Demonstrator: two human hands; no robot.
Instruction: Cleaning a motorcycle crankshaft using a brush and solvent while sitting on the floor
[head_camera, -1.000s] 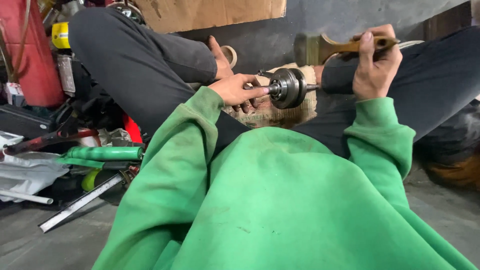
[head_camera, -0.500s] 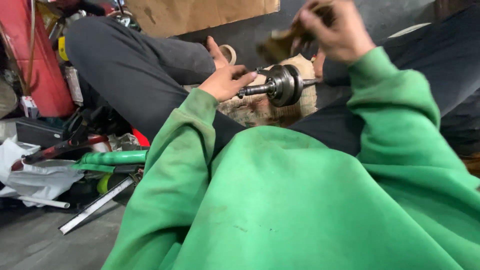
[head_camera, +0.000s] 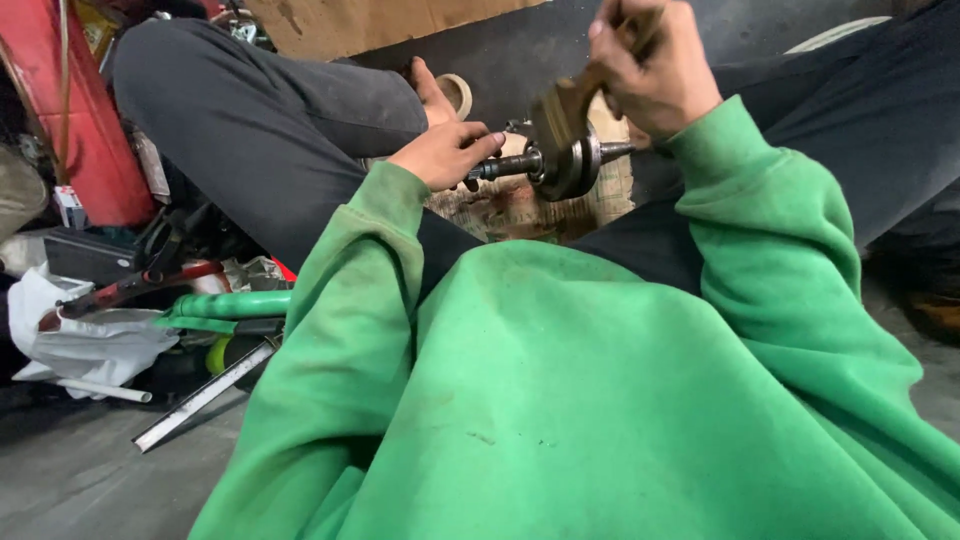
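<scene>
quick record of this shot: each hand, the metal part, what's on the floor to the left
left hand: grips the shaft end of the metal part
right hand: holds a wooden-handled tool over the part
metal part: round steel hub on a shaft, held level above the lap
floor, left: green hose, metal bar, white bag

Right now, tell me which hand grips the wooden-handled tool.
The right hand, raised above the round metal shaft assembly, grips it. The left hand holds the assembly's shaft end instead.
</scene>
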